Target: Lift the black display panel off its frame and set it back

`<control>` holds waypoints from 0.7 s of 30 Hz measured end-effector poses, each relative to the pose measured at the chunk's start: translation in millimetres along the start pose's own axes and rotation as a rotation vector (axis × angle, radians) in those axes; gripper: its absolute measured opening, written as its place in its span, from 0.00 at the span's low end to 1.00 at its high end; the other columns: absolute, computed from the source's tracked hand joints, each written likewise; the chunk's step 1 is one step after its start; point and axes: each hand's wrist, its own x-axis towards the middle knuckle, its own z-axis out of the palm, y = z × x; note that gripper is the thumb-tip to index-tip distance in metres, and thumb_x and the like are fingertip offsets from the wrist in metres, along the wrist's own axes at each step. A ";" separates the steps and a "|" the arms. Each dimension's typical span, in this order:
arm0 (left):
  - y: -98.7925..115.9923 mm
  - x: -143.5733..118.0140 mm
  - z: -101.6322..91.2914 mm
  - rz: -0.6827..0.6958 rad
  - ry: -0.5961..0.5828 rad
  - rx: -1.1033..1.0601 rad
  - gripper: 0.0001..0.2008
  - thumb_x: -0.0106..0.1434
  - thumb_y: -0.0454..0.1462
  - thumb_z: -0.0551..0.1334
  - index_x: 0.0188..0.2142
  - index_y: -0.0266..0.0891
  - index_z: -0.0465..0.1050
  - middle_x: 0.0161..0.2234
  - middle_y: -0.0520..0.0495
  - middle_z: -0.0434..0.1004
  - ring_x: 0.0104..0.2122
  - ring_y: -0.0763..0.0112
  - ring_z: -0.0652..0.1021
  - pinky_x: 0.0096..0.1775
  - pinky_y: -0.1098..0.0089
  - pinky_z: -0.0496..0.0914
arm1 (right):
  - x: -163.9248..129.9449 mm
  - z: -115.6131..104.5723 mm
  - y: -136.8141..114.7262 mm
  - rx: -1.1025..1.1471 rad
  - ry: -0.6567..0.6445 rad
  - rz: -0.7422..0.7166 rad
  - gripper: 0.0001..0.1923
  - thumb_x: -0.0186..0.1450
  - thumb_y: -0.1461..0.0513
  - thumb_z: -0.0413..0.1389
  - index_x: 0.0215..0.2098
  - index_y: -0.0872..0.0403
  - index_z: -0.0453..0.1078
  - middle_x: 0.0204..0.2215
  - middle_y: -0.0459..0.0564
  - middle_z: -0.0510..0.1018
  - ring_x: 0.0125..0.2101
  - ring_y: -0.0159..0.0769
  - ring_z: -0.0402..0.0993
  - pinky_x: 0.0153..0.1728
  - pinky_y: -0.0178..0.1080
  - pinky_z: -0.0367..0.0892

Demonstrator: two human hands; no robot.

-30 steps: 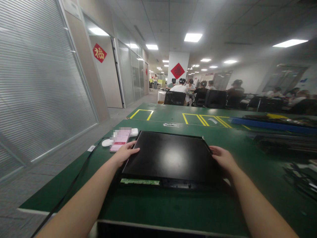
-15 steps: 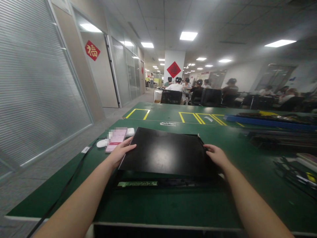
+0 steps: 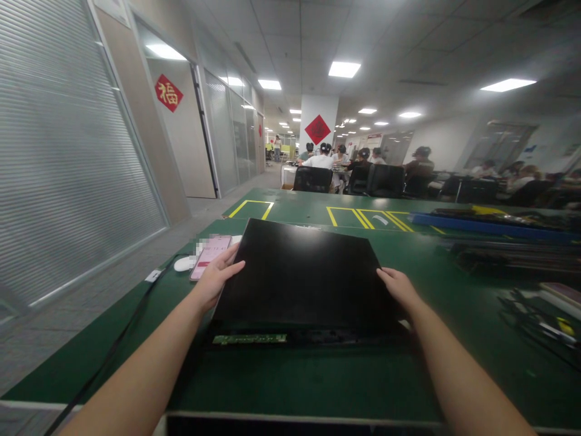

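bare green mat (image 3: 295,381) near side; phone (image 3: 207,256) crowding left, cables (image 3: 535,315) right

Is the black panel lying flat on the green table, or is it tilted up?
Tilted up. The black panel has its far edge raised above the green table, while its near edge stays low; the left hand and right hand hold its sides.

Panel at the middle of the table, a hand on either edge

The panel (image 3: 297,275) sits on the table (image 3: 318,375) with its far edge tilted up — the left hand (image 3: 216,278) at its left side, the right hand (image 3: 399,287) at its right. A circuit strip (image 3: 249,339) lies under its near edge. Left of the panel lies a phone (image 3: 209,257), a cable (image 3: 131,327) trailing off toward the near-left corner. Trays (image 3: 494,225) are stacked far right — seated people (image 3: 363,160) behind the table.
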 end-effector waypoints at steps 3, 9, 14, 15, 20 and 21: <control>-0.4 0.0 1.1 0.023 0.025 -0.013 0.41 0.46 0.41 0.74 0.61 0.42 0.65 0.58 0.43 0.72 0.57 0.48 0.72 0.56 0.55 0.69 | -1.8 -2.5 -6.6 0.219 0.032 0.087 0.16 0.52 0.53 0.63 0.36 0.53 0.79 0.37 0.52 0.82 0.43 0.46 0.76 0.47 0.45 0.68; -2.0 3.6 -0.3 0.072 0.131 -0.035 0.43 0.45 0.39 0.74 0.61 0.42 0.65 0.59 0.43 0.71 0.58 0.50 0.70 0.59 0.56 0.65 | -13.3 -14.6 -34.1 0.786 -0.008 0.058 0.22 0.48 0.55 0.66 0.40 0.54 0.77 0.34 0.50 0.82 0.40 0.45 0.78 0.45 0.45 0.71; -2.2 5.6 -1.4 0.122 0.145 -0.012 0.37 0.45 0.40 0.73 0.57 0.44 0.71 0.57 0.46 0.74 0.59 0.53 0.70 0.59 0.59 0.64 | -30.6 -26.1 -51.2 0.815 -0.090 0.228 0.15 0.50 0.58 0.64 0.36 0.53 0.78 0.28 0.51 0.82 0.34 0.48 0.80 0.38 0.46 0.75; -3.4 6.3 -1.7 0.113 0.150 -0.004 0.36 0.45 0.40 0.73 0.55 0.44 0.72 0.56 0.46 0.75 0.58 0.53 0.71 0.59 0.58 0.65 | -32.6 -27.7 -53.3 0.822 -0.119 0.266 0.14 0.51 0.59 0.64 0.35 0.53 0.78 0.27 0.51 0.81 0.34 0.48 0.80 0.37 0.47 0.75; -11.9 11.5 -6.5 -0.006 0.153 0.172 0.30 0.47 0.46 0.70 0.50 0.39 0.75 0.47 0.40 0.81 0.49 0.52 0.79 0.54 0.54 0.69 | -33.7 -36.9 -56.7 0.922 -0.195 0.369 0.11 0.55 0.56 0.60 0.33 0.53 0.77 0.27 0.51 0.82 0.33 0.49 0.80 0.40 0.51 0.76; -12.9 12.6 -8.6 0.009 0.163 0.278 0.28 0.48 0.46 0.69 0.48 0.38 0.76 0.46 0.40 0.82 0.49 0.52 0.79 0.54 0.55 0.69 | -32.7 -39.6 -55.5 0.940 -0.177 0.381 0.10 0.55 0.56 0.60 0.32 0.52 0.77 0.27 0.50 0.82 0.33 0.49 0.80 0.40 0.51 0.76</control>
